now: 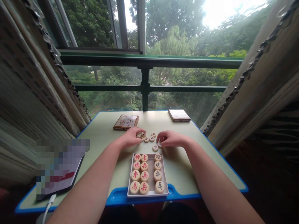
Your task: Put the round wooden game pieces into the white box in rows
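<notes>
Xiangqi pieces (152, 139) loosely framed on tabletop (179, 174) by left hand (132, 137), thumb and fingers parted; right hand (171, 139) half-curled beside others, closure unclear. Red 帥, 兵, black 車 displayed in open box (151, 179).

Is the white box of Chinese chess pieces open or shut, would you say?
Open: the white box shows rows of pieces inside, uncovered.

Open tabletop (155, 121) between dark box (126, 120) and pale box (179, 115); loose discs (146, 139) beyond white tray (151, 177).

Loose round xiangqi pieces (152, 139) are clustered beyond a shallow white box (151, 179), where red-marked pieces (144, 166) and black-marked pieces (158, 165) are lined up.
</notes>
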The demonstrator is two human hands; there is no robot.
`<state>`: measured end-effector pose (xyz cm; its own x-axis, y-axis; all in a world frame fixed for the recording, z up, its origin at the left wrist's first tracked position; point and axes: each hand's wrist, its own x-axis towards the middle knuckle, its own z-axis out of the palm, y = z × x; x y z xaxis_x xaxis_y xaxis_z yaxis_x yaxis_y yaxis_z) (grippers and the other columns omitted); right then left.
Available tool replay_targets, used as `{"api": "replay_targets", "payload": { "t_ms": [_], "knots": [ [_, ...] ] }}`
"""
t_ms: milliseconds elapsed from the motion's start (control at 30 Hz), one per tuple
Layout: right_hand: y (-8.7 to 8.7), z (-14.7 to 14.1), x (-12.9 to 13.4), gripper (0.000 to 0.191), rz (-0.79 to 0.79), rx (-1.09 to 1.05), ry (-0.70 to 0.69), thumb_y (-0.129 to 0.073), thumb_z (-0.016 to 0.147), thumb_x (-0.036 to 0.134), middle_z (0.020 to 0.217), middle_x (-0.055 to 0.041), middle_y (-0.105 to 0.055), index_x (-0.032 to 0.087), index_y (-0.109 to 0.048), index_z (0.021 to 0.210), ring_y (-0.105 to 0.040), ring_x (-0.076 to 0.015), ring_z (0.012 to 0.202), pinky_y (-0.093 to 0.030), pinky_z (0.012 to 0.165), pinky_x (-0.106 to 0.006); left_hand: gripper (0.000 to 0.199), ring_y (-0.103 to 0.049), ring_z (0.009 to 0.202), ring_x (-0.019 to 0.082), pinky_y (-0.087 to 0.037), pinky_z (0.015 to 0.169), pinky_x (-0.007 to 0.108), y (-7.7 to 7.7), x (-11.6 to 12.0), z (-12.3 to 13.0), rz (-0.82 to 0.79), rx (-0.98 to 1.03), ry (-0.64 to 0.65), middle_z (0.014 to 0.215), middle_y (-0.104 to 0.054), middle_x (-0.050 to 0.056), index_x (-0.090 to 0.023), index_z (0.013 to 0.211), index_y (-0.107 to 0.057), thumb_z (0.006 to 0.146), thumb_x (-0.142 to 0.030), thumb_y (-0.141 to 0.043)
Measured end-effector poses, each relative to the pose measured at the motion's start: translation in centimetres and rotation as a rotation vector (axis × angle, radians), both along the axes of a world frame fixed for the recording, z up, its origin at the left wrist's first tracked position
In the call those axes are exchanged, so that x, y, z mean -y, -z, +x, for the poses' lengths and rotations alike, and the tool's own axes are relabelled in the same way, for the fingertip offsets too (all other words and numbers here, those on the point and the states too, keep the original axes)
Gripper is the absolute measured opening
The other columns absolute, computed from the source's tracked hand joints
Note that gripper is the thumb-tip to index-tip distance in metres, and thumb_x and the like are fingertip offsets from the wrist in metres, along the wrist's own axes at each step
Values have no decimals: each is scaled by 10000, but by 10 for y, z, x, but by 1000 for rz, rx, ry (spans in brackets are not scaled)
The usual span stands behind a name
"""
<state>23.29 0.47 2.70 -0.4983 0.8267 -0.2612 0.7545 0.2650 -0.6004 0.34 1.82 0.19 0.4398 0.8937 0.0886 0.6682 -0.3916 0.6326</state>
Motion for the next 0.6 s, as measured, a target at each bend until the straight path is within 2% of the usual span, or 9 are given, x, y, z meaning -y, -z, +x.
{"api": "replay_targets", "payload": {
  "t_ms": [167, 267, 400, 600],
  "knots": [
    [1, -1, 0, 279, -10, 35, -13, -614, 607, 201, 715, 16, -574, 193, -654, 883, -489, -100, 603, -352, 501, -195, 541, -545, 1065, 254, -468, 872, 322, 2, -2, -2, -27, -36, -1, 1185, -567, 133, -149, 1150, -599, 611, -167, -573],
    [2, 0, 0, 271, -5, 56, 9, -660, 604, 283, 734, 6, -587, 186, -647, 856, -497, -111, 624, -360, 509, -203, 532, -547, 1062, 249, -461, 887, 323, 3, -4, -3, -32, -31, 11, 1181, -569, 128, -144, 1153, -594, 623, -184, -571],
    [1, 3, 0, 366, 6, 64, 10, -705, 577, 401, 748, 2, -581, 183, -641, 865, -495, -118, 637, -359, 511, -211, 526, -540, 1069, 248, -451, 902, 325, 4, -4, -4, -47, -22, 12, 1187, -563, 126, -135, 1151, -593, 628, -195, -571],
    [0, 6, 1, 358, -17, 78, -13, -683, 616, 335, 732, 15, -561, 195, -633, 941, -486, -107, 620, -361, 521, -207, 548, -532, 1080, 243, -422, 940, 332, 3, -3, -4, -77, -9, 15, 1203, -553, 131, -121, 1172, -574, 628, -183, -567]
  ]
}}
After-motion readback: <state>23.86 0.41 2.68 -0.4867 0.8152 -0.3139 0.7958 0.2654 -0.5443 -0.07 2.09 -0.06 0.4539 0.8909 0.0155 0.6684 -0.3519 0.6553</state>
